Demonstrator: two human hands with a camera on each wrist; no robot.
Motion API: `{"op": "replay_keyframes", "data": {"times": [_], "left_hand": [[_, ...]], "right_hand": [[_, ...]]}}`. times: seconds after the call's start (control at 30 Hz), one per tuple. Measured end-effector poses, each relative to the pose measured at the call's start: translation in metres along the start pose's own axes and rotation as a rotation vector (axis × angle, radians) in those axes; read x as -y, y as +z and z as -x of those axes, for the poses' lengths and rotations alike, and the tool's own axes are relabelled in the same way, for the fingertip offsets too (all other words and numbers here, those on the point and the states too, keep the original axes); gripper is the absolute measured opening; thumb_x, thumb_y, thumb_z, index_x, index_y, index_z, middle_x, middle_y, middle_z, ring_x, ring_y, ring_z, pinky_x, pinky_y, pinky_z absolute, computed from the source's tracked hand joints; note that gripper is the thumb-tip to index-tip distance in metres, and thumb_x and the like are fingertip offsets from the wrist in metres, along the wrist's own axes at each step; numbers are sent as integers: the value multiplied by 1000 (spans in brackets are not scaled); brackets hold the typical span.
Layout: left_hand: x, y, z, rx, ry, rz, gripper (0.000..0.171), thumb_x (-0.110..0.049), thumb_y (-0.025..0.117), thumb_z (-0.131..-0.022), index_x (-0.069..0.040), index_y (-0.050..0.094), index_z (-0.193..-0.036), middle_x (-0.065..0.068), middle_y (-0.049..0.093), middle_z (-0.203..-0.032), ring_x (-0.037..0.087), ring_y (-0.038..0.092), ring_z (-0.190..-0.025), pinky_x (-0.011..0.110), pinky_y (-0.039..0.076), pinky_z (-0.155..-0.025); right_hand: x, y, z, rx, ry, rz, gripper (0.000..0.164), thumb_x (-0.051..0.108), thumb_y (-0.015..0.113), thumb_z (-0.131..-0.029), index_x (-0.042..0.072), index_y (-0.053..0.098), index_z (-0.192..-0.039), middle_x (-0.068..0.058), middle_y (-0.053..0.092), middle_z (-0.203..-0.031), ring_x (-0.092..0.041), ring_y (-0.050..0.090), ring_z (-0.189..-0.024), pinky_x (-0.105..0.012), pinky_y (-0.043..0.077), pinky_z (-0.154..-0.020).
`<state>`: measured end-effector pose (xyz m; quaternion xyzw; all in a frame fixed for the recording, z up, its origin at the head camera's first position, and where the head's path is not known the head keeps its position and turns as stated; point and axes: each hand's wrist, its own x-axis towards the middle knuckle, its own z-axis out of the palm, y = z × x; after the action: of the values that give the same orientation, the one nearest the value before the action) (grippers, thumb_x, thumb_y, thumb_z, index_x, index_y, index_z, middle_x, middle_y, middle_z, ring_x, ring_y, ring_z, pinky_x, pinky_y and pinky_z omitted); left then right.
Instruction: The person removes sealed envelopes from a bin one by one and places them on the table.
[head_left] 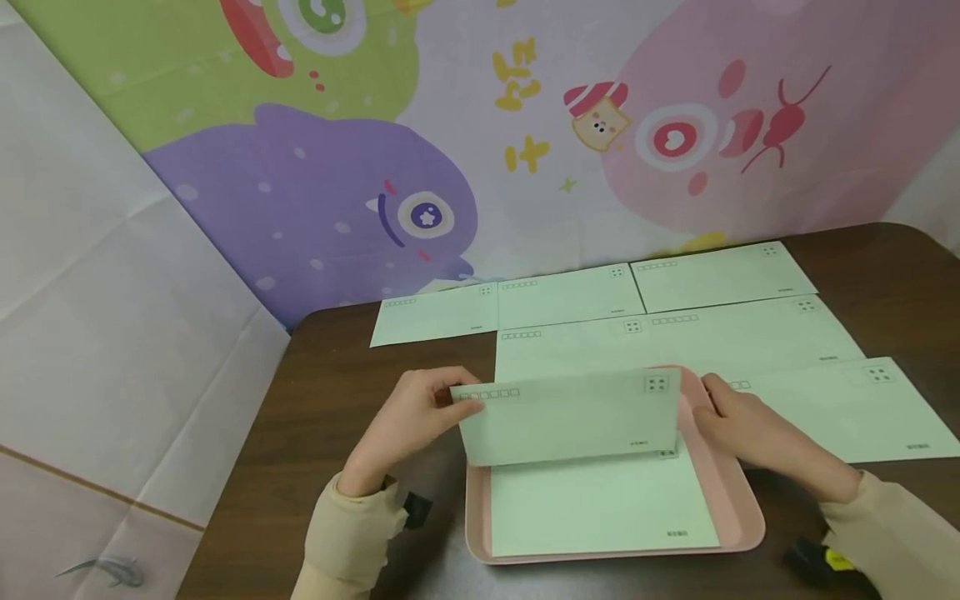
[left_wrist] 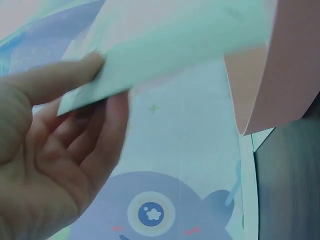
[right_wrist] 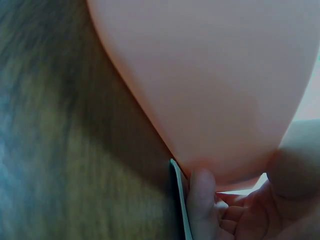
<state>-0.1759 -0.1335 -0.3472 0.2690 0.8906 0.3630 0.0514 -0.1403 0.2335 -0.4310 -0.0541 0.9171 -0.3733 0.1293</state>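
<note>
My left hand (head_left: 416,421) pinches the upper left corner of a pale green envelope (head_left: 570,421), thumb in front and fingers behind. The envelope is raised at a slant over a pink tray (head_left: 731,500). In the left wrist view the same envelope (left_wrist: 165,55) runs from the thumb toward the tray wall (left_wrist: 295,65). Another envelope (head_left: 600,512) lies in the tray, its upper part hidden behind the raised one. My right hand (head_left: 750,421) grips the tray's right rim. The right wrist view has the fingers (right_wrist: 201,200) against the tray's side (right_wrist: 210,90).
Several more envelopes lie in rows on the dark brown table (head_left: 300,400) behind and right of the tray, such as one at the back right (head_left: 723,279) and one at the front right (head_left: 847,417). A cartoon-printed cloth (head_left: 525,208) hangs behind the table.
</note>
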Motion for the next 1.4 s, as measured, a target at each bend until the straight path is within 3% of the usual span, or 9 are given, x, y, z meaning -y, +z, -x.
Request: {"op": "replay_keyframes", "data": {"times": [0.13,0.27,0.37,0.53,0.63,0.77,1.17,1.4], "left_hand": [[2,-2,-2,-183,-38,63,7,-20,67,-82,-21,67,-89,-4,57,-68,11,43,-53,23,36,-49],[4,-4,-4,-327,-76,190,9,-18,68,-81,-15,68,-89,1,60,-72,12,48,-57,23,40,-52],[2,-8,-3,-416,-67,302,10,-16,67,-82,-7,66,-85,2,59,-70,11,47,-58,23,39,-52],[5,-13,-1,-529,-52,442,17,-16,64,-85,0,63,-88,3,57,-69,12,54,-61,25,48,-56],[10,-16,-1,-579,-47,519,20,-16,62,-86,1,63,-96,2,63,-78,15,62,-69,31,52,-59],[13,-22,-1,-621,-63,544,22,-18,61,-87,-1,62,-100,1,63,-76,14,61,-65,29,51,-54],[30,-37,-1,-767,-230,608,25,-28,62,-85,-8,64,-99,-1,61,-71,11,57,-57,26,47,-47],[51,-47,-1,-789,-342,711,28,-32,61,-85,-11,62,-102,-4,64,-75,9,59,-60,25,49,-51]], "right_hand": [[0,0,0,-9,-5,-5,29,20,34,-95,-4,36,-109,-10,50,-82,-16,49,-66,-28,40,-53],[0,2,0,-14,-9,-14,31,21,34,-95,-5,36,-112,-11,53,-85,-15,52,-68,-29,43,-57],[0,3,0,-14,-4,-10,32,21,34,-95,-5,36,-113,-11,53,-86,-15,53,-68,-28,43,-57],[0,2,-1,-12,11,-14,32,21,34,-94,-5,36,-113,-11,54,-85,-15,53,-68,-29,43,-58],[0,1,-1,-8,16,-20,32,21,34,-94,-5,36,-113,-11,54,-86,-16,53,-68,-29,44,-58],[0,1,-1,-6,13,-21,31,21,34,-95,-5,36,-112,-11,53,-85,-16,53,-68,-29,44,-57],[0,1,1,14,-1,-22,33,24,31,-97,-5,34,-113,-10,52,-83,-15,53,-67,-29,44,-57],[0,0,0,2,-6,-27,31,22,32,-96,-4,35,-113,-11,52,-85,-16,53,-69,-29,44,-58]]}}
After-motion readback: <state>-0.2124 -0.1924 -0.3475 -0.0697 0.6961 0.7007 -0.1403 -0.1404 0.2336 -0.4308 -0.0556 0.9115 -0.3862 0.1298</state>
